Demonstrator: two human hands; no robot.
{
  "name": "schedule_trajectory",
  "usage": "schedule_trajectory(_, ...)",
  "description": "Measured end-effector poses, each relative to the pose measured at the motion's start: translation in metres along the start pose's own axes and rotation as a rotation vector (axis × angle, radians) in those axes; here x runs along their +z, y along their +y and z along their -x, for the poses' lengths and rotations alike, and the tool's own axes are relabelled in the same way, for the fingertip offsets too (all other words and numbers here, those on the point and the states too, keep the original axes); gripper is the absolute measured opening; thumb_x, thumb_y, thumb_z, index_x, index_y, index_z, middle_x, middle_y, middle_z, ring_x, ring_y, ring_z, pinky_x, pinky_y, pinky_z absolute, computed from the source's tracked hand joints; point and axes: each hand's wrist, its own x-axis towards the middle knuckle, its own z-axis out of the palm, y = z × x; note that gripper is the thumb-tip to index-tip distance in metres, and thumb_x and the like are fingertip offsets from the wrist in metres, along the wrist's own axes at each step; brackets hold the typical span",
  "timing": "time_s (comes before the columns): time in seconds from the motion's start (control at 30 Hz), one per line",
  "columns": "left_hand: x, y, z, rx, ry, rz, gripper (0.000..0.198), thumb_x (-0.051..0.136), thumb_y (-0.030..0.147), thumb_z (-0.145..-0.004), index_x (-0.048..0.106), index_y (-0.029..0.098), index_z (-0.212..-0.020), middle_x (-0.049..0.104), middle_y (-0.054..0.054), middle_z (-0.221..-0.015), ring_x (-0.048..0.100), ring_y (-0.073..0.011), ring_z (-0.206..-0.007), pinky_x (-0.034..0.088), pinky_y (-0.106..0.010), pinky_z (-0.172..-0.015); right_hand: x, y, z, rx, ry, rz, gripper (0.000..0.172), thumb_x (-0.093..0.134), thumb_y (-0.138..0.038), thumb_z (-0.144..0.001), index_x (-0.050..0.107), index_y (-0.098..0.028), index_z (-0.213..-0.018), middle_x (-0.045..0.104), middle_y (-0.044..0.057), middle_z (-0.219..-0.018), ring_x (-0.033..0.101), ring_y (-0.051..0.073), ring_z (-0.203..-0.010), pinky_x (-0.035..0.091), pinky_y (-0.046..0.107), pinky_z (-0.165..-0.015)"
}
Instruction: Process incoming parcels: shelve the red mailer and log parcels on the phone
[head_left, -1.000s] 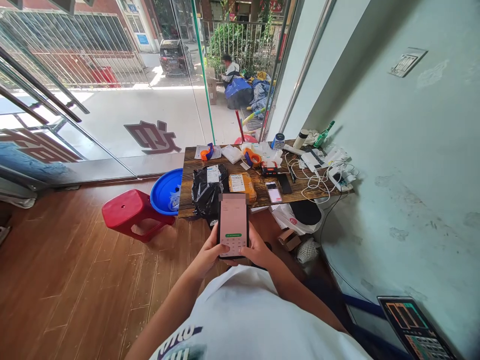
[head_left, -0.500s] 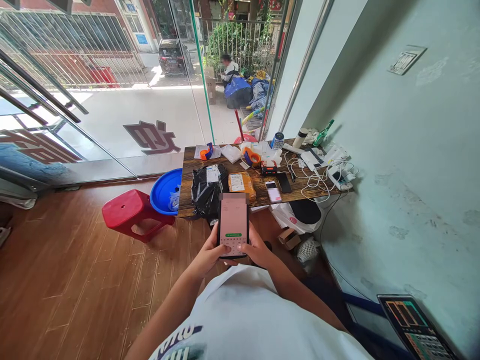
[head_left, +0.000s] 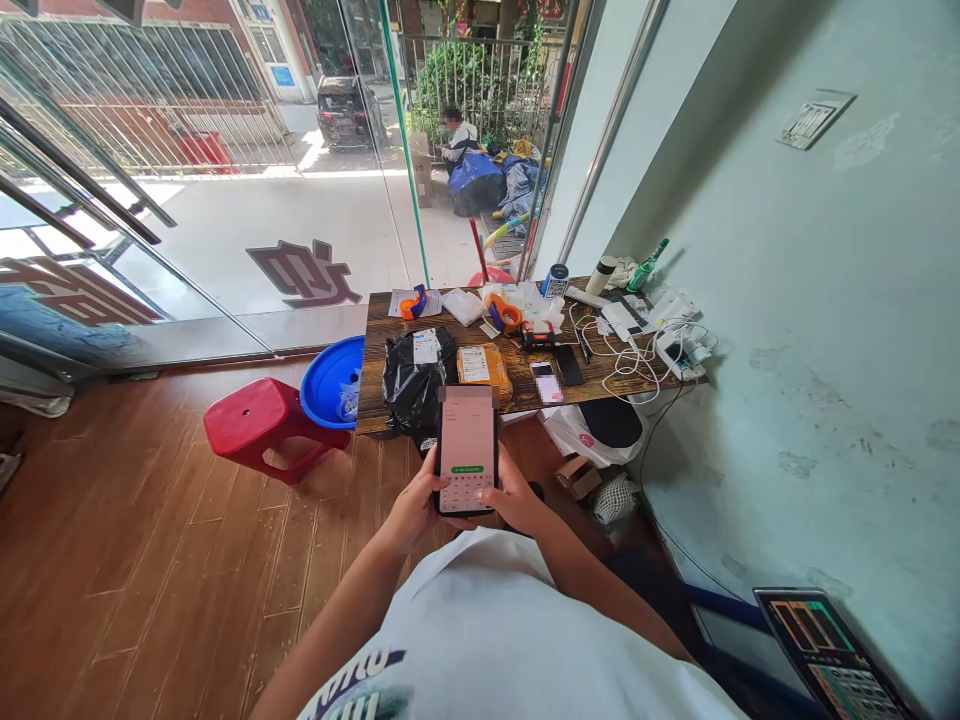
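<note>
A smartphone [head_left: 468,430] with a pinkish screen and an on-screen keyboard is held upright in front of my body. My left hand [head_left: 417,502] grips its left side, the thumb at the left edge of the keyboard. From the other side my right hand [head_left: 516,494] holds it too, with the thumb over the keyboard's right part. Beyond the phone, on a dark wooden table [head_left: 367,395], lie a black plastic parcel [head_left: 412,390] and an orange parcel [head_left: 496,368], each with a white label. The fingers behind the phone are mostly hidden.
Tape dispensers [head_left: 504,314], a second phone [head_left: 546,382], a black flat item [head_left: 568,366] and tangled white cables [head_left: 634,365] lie on the table. Left of it stand a blue basin [head_left: 326,372] and a red stool [head_left: 255,425]. A calculator-like panel [head_left: 832,650] is at lower right.
My left thumb has shifted left and up, from over the keys to the keyboard's left edge. The phone and my right hand look nearly unmoved.
</note>
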Motion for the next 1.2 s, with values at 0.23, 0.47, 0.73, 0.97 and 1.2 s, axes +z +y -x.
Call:
schedule_trajectory(0.23, -0.001, 0.0, 0.0, 0.003, -0.018, 0.009, 0.077, 0.046, 0.019, -0.081, 0.017, 0.036, -0.15, 0.055, -0.011, -0.13, 0.063, -0.0324, -0.096, 0.061, -0.045, -0.055, 0.0, 0.001, -0.002, -0.007, 0.004, 0.031, 0.065, 0.059, -0.018, -0.076, 0.037, -0.025, -0.137, 0.055, 0.007, -0.125, 0.052, 0.026, -0.113, 0.043, 0.043, -0.093)
schedule_trajectory(0.47, -0.005, 0.001, 0.001, -0.008, -0.003, 0.036, 0.082, 0.046, 0.018, -0.077, 0.014, 0.034, -0.151, 0.049, -0.012, -0.138, 0.062, -0.0359, -0.1, 0.06, -0.05, -0.057, 0.001, 0.003, -0.004, -0.014, 0.015, 0.062, 0.065, 0.059, -0.018, -0.076, 0.038, -0.027, -0.137, 0.053, 0.007, -0.127, 0.05, 0.026, -0.115, 0.043, 0.044, -0.095)
schedule_trajectory(0.73, -0.006, 0.003, 0.0, -0.003, -0.005, 0.013, 0.081, 0.045, 0.017, -0.078, 0.014, 0.034, -0.151, 0.051, -0.011, -0.135, 0.061, -0.0353, -0.101, 0.06, -0.048, -0.056, 0.0, 0.01, -0.006, -0.044, -0.003, 0.021, 0.069, 0.063, -0.024, -0.079, 0.033, -0.026, -0.141, 0.05, 0.009, -0.136, 0.048, 0.028, -0.123, 0.044, 0.046, -0.098)
schedule_trajectory(0.97, -0.013, 0.001, -0.003, -0.012, -0.011, 0.019, 0.079, 0.047, 0.02, -0.079, 0.017, 0.035, -0.151, 0.047, -0.01, -0.14, 0.06, -0.037, -0.103, 0.059, -0.048, -0.056, 0.005, 0.0, -0.012, -0.141, 0.064, 0.192, 0.057, 0.05, -0.037, -0.092, 0.029, -0.024, -0.144, 0.047, 0.011, -0.138, 0.046, 0.027, -0.126, 0.041, 0.048, -0.103)
schedule_trajectory(1.2, -0.02, -0.007, -0.004, 0.025, -0.021, 0.094, 0.074, 0.048, 0.02, -0.076, 0.032, 0.033, -0.147, 0.049, -0.006, -0.141, 0.048, -0.0344, -0.121, 0.054, -0.045, -0.08, -0.003, -0.023, -0.024, -0.441, 0.401, 0.924, 0.053, 0.036, -0.049, -0.095, 0.041, -0.026, -0.142, 0.021, 0.011, -0.151, 0.026, 0.033, -0.138, 0.026, 0.056, -0.11)
